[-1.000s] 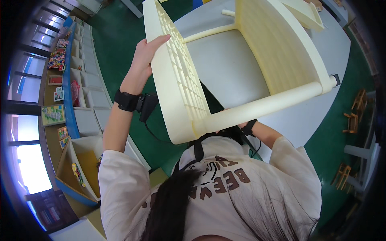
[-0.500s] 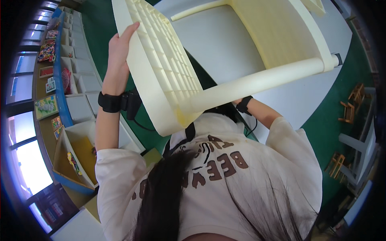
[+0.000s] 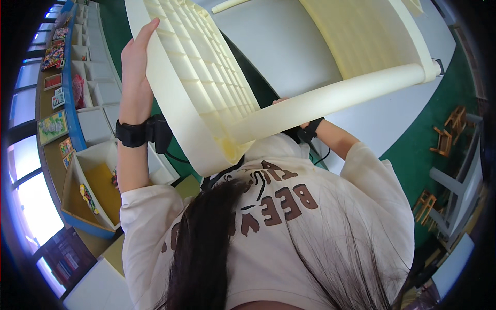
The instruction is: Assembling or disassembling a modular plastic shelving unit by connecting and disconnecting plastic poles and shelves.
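A cream plastic chair (image 3: 188, 98) is tipped over in front of me, the ribbed underside of its seat showing. My left hand (image 3: 137, 67) is closed on the outer rim of that seat, thumb over the edge and the other fingers hidden behind it. A thick round bar (image 3: 336, 101) of the chair runs off to the right and ends near a dark cap. Behind this bar is my right hand (image 3: 305, 125), mostly covered; only a bit of it and a fingertip show, so its grip is hidden. Both wrists wear black straps.
A large pale grey table (image 3: 367, 121) stands beyond and under the chair. Along the left runs a low blue-and-white shelf unit (image 3: 76, 124) with trays, pictures and toys. Small wooden chairs (image 3: 440, 140) stand on the green floor (image 3: 395, 181) at the right, near grey table legs.
The chair's seat end has shifted left and slightly up, with my left hand still on its rim. A fingertip of my right hand now shows above the bar.
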The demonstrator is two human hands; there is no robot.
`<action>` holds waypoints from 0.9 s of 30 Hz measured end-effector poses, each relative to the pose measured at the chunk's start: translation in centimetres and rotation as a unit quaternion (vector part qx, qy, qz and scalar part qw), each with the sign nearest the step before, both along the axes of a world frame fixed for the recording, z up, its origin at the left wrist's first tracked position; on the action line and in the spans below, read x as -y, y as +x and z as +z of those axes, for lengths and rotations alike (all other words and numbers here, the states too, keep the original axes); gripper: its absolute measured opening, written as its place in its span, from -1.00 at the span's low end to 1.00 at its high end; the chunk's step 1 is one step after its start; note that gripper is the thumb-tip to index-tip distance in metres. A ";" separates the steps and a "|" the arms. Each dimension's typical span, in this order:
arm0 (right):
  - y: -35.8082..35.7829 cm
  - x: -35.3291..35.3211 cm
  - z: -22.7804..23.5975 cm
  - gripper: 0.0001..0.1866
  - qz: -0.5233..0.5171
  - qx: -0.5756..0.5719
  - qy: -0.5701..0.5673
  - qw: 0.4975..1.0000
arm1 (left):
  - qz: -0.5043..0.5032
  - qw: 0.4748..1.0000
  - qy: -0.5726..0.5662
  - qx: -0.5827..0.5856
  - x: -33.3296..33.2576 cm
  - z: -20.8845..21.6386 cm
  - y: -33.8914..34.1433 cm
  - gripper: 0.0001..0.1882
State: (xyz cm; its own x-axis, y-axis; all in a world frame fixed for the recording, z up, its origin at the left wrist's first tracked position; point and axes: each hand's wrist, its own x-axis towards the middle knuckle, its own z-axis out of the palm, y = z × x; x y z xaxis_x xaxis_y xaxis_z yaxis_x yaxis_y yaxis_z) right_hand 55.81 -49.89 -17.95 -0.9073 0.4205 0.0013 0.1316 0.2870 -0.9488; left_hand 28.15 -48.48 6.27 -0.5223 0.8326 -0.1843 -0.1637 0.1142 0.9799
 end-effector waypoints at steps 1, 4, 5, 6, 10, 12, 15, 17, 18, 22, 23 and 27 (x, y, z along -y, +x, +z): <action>0.2 0.1 0.1 -0.56 -0.001 0.000 -0.001 1.000 | 0.002 1.000 -0.002 0.002 0.0 0.0 -0.1 -0.61; 0.5 0.1 0.5 -0.58 0.003 -0.009 -0.004 1.000 | -0.010 1.000 -0.018 -0.005 0.0 0.4 -0.4 -0.61; 0.6 0.2 0.7 -0.58 0.005 -0.011 -0.004 1.000 | -0.017 0.999 -0.023 -0.022 0.1 0.6 -0.1 -0.63; 0.7 0.1 0.8 -0.59 0.005 -0.014 -0.004 1.000 | -0.026 0.999 -0.028 -0.039 0.0 0.6 0.1 -0.65; 1.0 0.3 1.0 -0.61 0.002 -0.024 0.001 1.000 | -0.058 0.998 -0.026 -0.022 -1.2 -0.6 -2.5 -0.66; 1.0 0.4 1.0 -0.62 -0.001 -0.030 0.005 1.000 | -0.054 0.998 -0.029 -0.022 -1.7 -0.7 -2.7 -0.67; 1.3 0.6 1.0 -0.64 -0.003 -0.042 0.016 0.999 | -0.051 0.997 -0.054 0.002 -2.0 -0.9 -2.7 -0.68; 1.0 0.7 1.2 -0.65 -0.002 -0.053 0.024 0.998 | -0.045 0.997 -0.059 -0.018 -2.0 -0.6 -2.6 -0.68; 0.9 0.7 1.3 -0.65 -0.003 -0.060 0.030 0.998 | -0.040 0.997 -0.064 -0.036 -2.1 -0.4 -2.5 -0.69; -0.4 1.0 0.3 -0.66 0.002 -0.045 0.088 0.995 | -0.048 0.994 -0.066 -0.072 -2.3 0.7 -1.0 -0.68; -0.8 1.1 -0.2 -0.66 0.007 -0.033 0.105 0.994 | -0.059 0.992 -0.060 -0.089 -2.5 0.7 -0.9 -0.67; -1.8 1.1 -1.5 -0.66 0.028 0.009 0.145 0.989 | -0.085 0.985 -0.071 -0.135 -3.3 1.0 -0.7 -0.67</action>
